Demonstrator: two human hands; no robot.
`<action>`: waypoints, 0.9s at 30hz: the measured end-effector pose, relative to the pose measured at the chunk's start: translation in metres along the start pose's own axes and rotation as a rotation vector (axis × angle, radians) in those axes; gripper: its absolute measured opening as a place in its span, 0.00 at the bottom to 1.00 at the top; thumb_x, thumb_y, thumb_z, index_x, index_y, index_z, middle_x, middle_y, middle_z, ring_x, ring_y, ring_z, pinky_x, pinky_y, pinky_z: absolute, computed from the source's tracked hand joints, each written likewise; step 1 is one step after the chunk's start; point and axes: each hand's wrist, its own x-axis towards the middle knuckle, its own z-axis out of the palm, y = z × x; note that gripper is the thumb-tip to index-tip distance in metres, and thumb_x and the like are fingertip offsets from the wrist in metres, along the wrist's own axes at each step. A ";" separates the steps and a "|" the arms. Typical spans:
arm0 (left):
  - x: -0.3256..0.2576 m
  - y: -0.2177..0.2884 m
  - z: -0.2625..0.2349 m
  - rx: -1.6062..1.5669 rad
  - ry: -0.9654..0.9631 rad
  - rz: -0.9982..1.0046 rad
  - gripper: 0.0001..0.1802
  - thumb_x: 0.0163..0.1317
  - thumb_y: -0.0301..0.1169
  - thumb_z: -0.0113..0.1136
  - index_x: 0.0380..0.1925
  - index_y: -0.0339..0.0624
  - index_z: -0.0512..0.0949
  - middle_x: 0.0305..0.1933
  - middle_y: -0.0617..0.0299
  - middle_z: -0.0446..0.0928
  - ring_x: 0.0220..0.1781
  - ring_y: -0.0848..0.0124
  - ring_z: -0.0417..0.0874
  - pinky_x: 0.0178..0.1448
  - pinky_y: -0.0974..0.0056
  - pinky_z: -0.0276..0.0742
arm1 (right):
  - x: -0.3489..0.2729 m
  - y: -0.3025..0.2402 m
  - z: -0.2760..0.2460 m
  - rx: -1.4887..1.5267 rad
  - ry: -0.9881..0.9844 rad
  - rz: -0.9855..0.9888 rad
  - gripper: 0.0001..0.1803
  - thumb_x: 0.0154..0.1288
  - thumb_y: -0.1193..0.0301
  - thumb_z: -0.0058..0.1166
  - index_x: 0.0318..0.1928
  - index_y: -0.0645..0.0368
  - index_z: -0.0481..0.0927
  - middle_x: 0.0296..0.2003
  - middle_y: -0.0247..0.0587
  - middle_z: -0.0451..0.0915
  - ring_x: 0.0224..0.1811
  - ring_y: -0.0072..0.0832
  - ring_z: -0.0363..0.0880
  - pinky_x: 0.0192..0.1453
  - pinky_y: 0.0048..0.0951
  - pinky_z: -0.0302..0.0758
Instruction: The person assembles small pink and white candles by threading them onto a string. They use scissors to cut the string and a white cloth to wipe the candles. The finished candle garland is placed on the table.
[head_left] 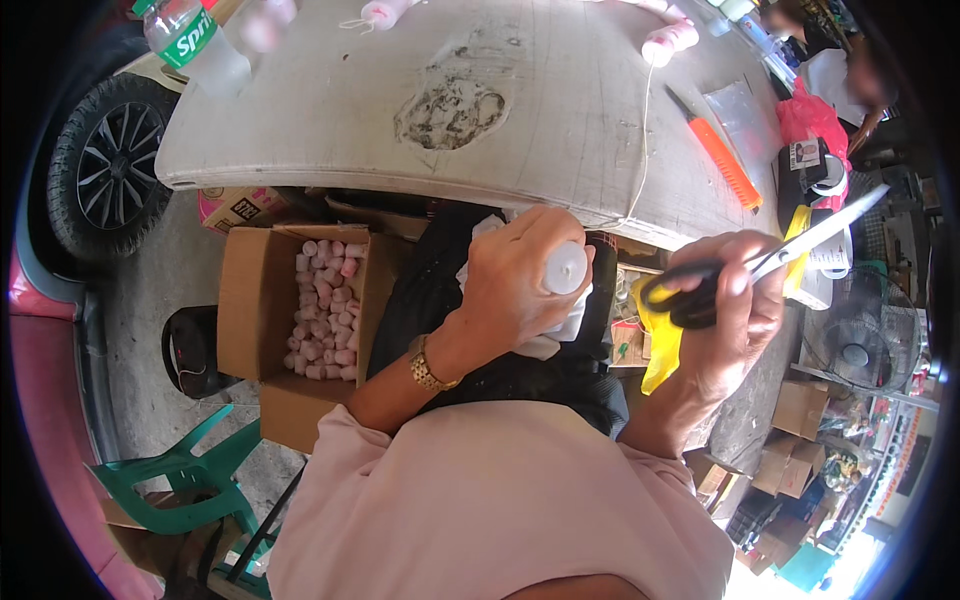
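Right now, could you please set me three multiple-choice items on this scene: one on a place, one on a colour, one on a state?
1. Where is the cardboard box of small pink and white rolls?
A. on the table
B. on the ground, left of the person
C. on the green chair

2. What colour are the handles of the scissors?
A. black
B. orange
C. white

3. How is the left hand?
A. flat on the table
B. empty, open
C. closed round a white roll

Answers: 1 B, the box sits below the table edge at the left; 2 A, the right hand grips black loops; 3 C, its fingers wrap the roll.
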 end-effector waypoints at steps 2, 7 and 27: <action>0.001 0.001 -0.002 0.016 0.020 0.035 0.14 0.45 0.17 0.71 0.26 0.38 0.74 0.26 0.58 0.75 0.26 0.63 0.79 0.44 0.62 0.82 | -0.004 0.008 -0.006 0.251 -0.171 0.101 0.10 0.64 0.72 0.61 0.41 0.64 0.75 0.30 0.45 0.80 0.28 0.26 0.80 0.34 0.24 0.80; 0.002 0.006 -0.010 0.036 0.038 0.041 0.15 0.44 0.16 0.72 0.28 0.38 0.74 0.26 0.60 0.75 0.24 0.67 0.76 0.50 0.58 0.83 | -0.030 0.012 -0.009 0.212 -0.253 0.466 0.05 0.65 0.83 0.56 0.41 0.67 0.78 0.32 0.41 0.78 0.31 0.26 0.80 0.33 0.24 0.79; -0.008 0.006 -0.018 0.605 -0.181 0.093 0.10 0.51 0.28 0.62 0.28 0.41 0.69 0.27 0.58 0.70 0.28 0.58 0.77 0.48 0.52 0.82 | -0.028 0.034 0.031 -0.875 -0.284 -0.304 0.21 0.32 0.81 0.66 0.35 0.56 0.82 0.38 0.33 0.77 0.34 0.33 0.76 0.39 0.31 0.71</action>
